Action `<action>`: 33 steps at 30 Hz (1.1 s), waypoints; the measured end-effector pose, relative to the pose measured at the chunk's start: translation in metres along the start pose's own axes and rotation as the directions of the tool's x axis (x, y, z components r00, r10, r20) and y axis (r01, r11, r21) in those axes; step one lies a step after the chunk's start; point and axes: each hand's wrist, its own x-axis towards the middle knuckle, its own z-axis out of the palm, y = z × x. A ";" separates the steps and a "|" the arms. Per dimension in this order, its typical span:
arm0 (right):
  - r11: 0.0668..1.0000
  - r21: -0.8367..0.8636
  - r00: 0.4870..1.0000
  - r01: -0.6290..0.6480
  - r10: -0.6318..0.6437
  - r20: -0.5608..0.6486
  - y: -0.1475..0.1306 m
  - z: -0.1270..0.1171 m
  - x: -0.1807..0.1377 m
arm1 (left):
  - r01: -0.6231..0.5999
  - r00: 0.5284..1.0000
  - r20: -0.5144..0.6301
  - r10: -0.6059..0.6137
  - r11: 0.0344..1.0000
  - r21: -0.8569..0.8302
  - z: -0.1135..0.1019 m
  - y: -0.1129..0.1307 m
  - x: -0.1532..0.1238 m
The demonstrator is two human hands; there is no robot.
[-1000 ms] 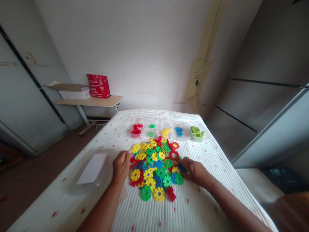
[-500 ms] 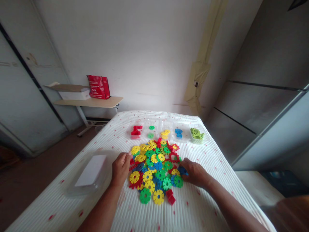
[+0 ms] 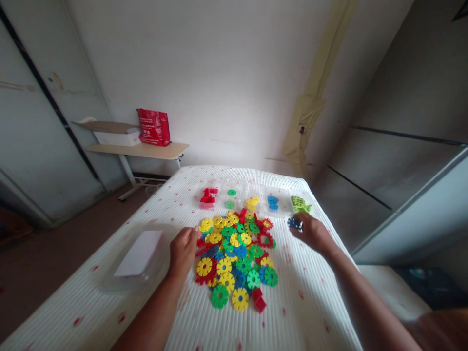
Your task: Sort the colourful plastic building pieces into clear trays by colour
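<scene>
A loose pile of plastic pieces, mostly notched discs in yellow, green and blue with red pieces among them, lies mid-table; one yellow disc (image 3: 240, 299) is at its near edge. Pinched in my right hand (image 3: 313, 233) is a dark blue notched disc (image 3: 294, 224), held to the right of the pile. My left hand (image 3: 184, 247) is closed at the pile's left edge, thumb and fingertips together; whether it holds a piece is hidden. Behind the pile, clear containers hold red pieces (image 3: 207, 199), green discs (image 3: 231, 192), yellow discs (image 3: 252, 201), blue discs (image 3: 272, 202) and light green pieces (image 3: 302, 204).
A clear plastic box (image 3: 106, 281) with a white rectangle (image 3: 139, 253) on it lies on the left of the patterned cloth (image 3: 153, 321). By the wall, a side table (image 3: 164, 151) carries a red bag (image 3: 153, 127) and a white box (image 3: 117, 138). Grey cabinets flank both sides.
My right hand has lifted the blue disc off the pile's right edge and moved it right and farther away. My left hand stays at the pile's left edge. The view has shifted slightly.
</scene>
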 end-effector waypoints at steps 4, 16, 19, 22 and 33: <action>0.981 -0.098 0.983 -0.165 0.156 -0.096 0.005 -0.005 0.057 | 0.032 0.999 0.003 -0.032 0.999 -0.026 0.001 -0.006 0.003; 0.999 -0.024 0.968 -0.028 0.021 -0.248 -0.017 0.026 0.046 | 0.079 0.997 -0.014 -0.080 0.995 -0.067 0.002 -0.010 0.005; 0.985 0.145 0.974 0.090 -0.057 -0.219 -0.027 0.033 0.020 | 0.085 0.996 -0.011 -0.086 0.994 -0.074 0.001 -0.010 0.005; 0.941 0.316 0.984 0.123 -0.074 -0.163 -0.038 0.036 0.004 | 0.097 0.995 -0.014 -0.099 0.992 -0.081 0.002 -0.010 0.004; 0.994 0.056 0.955 -0.091 0.072 0.287 -0.075 0.030 -0.039 | 0.117 0.993 -0.007 -0.118 0.990 -0.079 0.003 -0.008 0.004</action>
